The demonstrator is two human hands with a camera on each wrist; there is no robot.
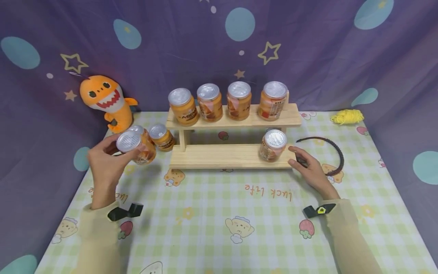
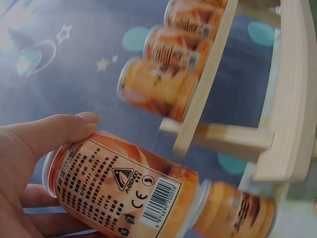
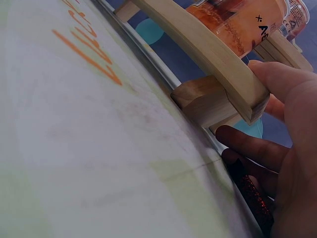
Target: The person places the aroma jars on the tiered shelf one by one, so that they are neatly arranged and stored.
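Green-checked cloth point(image 1: 205, 243) is lying under one two-tier pale wooden shelf point(image 1: 212, 156). To its left, the left hand point(image 1: 107, 161) is pinching a tilted, silver-lidded orange cylindrical can point(image 1: 146, 154); the right hand point(image 1: 309, 171) is gripping the shelf's lower right end. A transfer seems underway, next calling for level carrying. Eight cans point(image 1: 239, 104) are showing: four above, one below, one held, two behind it.
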